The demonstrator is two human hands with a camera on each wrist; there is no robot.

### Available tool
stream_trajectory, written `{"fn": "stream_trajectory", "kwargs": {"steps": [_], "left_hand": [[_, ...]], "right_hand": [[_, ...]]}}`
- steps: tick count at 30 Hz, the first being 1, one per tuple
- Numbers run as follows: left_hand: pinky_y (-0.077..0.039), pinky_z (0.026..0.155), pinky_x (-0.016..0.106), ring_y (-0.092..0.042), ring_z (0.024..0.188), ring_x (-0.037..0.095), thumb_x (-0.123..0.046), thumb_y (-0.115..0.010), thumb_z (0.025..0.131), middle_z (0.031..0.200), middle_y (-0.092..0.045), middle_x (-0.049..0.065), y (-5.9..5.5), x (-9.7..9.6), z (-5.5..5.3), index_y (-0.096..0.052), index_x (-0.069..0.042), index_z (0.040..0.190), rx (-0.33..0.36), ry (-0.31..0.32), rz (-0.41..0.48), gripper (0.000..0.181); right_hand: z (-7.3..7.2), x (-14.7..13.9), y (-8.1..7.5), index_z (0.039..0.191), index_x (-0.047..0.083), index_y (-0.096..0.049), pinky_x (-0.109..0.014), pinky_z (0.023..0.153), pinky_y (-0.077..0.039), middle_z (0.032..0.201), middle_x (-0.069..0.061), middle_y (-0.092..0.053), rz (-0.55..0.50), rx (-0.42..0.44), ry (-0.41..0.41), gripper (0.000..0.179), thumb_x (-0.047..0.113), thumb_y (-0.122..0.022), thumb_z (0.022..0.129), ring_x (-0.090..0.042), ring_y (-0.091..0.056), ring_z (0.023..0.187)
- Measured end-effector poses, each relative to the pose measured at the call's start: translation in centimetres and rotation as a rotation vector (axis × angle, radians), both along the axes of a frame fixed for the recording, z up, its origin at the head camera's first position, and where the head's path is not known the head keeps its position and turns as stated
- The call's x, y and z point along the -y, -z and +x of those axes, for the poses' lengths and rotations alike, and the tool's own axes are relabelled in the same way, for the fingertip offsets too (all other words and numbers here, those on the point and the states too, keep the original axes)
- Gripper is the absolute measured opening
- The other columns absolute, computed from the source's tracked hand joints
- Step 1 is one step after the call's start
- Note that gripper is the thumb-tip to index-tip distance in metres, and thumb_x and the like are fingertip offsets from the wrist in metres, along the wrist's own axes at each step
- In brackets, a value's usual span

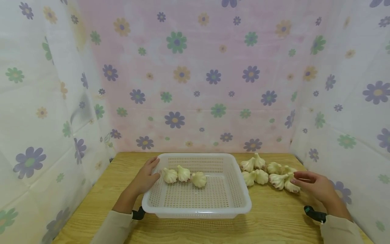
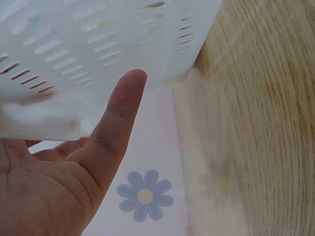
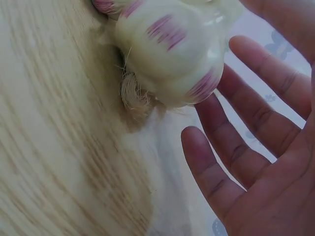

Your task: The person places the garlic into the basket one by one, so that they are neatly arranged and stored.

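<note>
Probably best to take the garlic bulb [image 1: 291,188], on the surface [image 1: 274,220] at the near right of the pile [image 1: 262,177], round its plump middle; looks light, firm, maybe slippery. Has the right hand [image 1: 318,186] spread loosely just beside, not gripping. Farther left, grips the white basket [image 1: 196,210] with the left hand [image 1: 144,179].

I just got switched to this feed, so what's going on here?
A person's left hand rests against the left side of a white, rectangular, slotted plastic basket, with three pale, rounded garlic bulbs inside. To its right, a cluster of similar bulbs sits on a wood-grain table. The right hand is at that cluster's right end, fingers spread beside one purple-streaked bulb, not closed around it.
</note>
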State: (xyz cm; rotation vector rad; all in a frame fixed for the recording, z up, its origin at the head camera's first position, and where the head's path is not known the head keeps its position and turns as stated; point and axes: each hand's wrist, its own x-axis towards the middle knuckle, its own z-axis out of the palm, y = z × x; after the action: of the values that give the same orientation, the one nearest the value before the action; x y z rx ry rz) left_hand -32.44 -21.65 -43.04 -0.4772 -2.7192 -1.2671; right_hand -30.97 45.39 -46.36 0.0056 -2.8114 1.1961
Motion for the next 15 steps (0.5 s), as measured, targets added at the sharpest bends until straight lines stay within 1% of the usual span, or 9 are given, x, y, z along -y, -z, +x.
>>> {"fn": "stream_trajectory", "kwargs": {"steps": [2,5,8,11,13,15], "left_hand": [[-0.039,0.114,0.063,-0.027,0.152,0.050,-0.009,-0.051,0.097,0.170,-0.017,0.022,-0.10,-0.03,0.13,-0.027,0.006,0.160,0.001,0.001,-0.004,0.069],[-0.040,0.113,0.063,-0.027,0.152,0.050,-0.009,-0.051,0.097,0.171,-0.016,0.022,-0.23,-0.06,0.25,-0.027,0.006,0.160,0.006,0.001,-0.004,0.069],[-0.040,0.113,0.063,-0.027,0.152,0.050,-0.009,-0.051,0.097,0.171,-0.016,0.022,-0.26,-0.08,0.26,-0.027,0.006,0.161,0.009,-0.003,-0.006,0.069],[-0.039,0.114,0.063,-0.027,0.153,0.050,-0.009,-0.050,0.097,0.171,-0.016,0.022,-0.21,-0.07,0.20,-0.027,0.005,0.161,0.010,-0.005,-0.010,0.069],[-0.040,0.113,0.062,-0.027,0.153,0.049,-0.010,-0.050,0.097,0.171,-0.016,0.022,-0.19,-0.06,0.18,-0.027,0.005,0.161,0.009,-0.004,-0.011,0.069],[-0.040,0.113,0.062,-0.027,0.153,0.049,-0.010,-0.050,0.097,0.171,-0.016,0.022,-0.17,-0.04,0.15,-0.027,0.005,0.161,0.009,-0.003,-0.010,0.070]], "right_hand": [[-0.02,-0.03,0.11,0.145,0.007,-0.059,-0.030,0.078,-0.058,0.137,-0.001,-0.065,-0.007,0.009,-0.004,0.068,0.052,-0.070,0.095,0.019,-0.055,0.093],[-0.02,-0.12,0.32,0.145,0.006,-0.058,-0.033,0.079,-0.059,0.145,-0.016,-0.059,-0.004,0.026,-0.014,0.070,0.053,-0.070,0.095,0.015,-0.057,0.095],[-0.01,-0.15,0.53,0.146,0.004,-0.057,-0.034,0.080,-0.060,0.150,-0.025,-0.053,0.008,0.038,-0.010,0.073,0.054,-0.070,0.094,0.005,-0.062,0.099],[-0.03,-0.11,0.74,0.148,0.001,-0.054,-0.038,0.081,-0.061,0.152,-0.029,-0.048,0.019,0.043,-0.015,0.076,0.053,-0.070,0.094,-0.019,-0.069,0.110],[-0.02,-0.03,0.82,0.149,-0.001,-0.052,-0.042,0.083,-0.060,0.153,-0.031,-0.046,0.020,0.048,-0.022,0.078,0.051,-0.070,0.095,-0.037,-0.066,0.118],[-0.04,0.02,0.89,0.150,-0.004,-0.049,-0.046,0.085,-0.060,0.154,-0.033,-0.044,0.022,0.052,-0.034,0.079,0.050,-0.070,0.096,-0.048,-0.060,0.124]]}}
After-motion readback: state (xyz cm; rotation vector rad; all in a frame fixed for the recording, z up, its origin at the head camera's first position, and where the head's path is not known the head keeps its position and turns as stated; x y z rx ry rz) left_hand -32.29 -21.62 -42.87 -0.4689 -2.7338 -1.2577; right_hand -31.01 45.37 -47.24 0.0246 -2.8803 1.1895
